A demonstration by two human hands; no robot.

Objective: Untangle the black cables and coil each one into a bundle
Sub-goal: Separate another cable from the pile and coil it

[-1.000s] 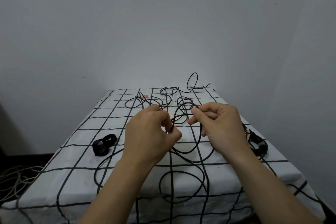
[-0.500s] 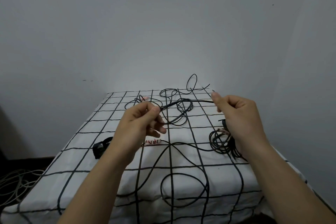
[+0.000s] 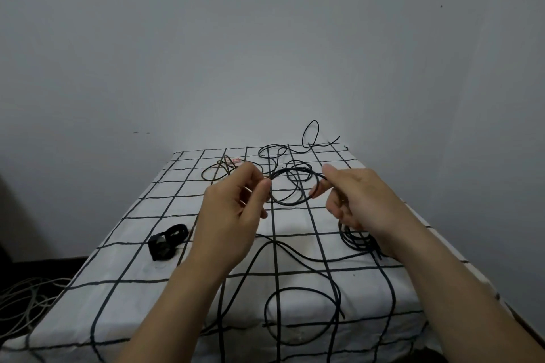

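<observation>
- left hand (image 3: 236, 209) pinches the cable loop (image 3: 290, 203) at its left edge; right hand (image 3: 356, 200) pinches its right edge
- loop spans left-right between them, equally near both

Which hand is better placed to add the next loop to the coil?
Likely the right hand: the black cable runs on through its fingers, while the left hand only pinches the loop.

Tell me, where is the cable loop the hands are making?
In the head view, the cable loop is mid-frame, pinched between the left hand and the right hand, above the checked tablecloth.
</observation>
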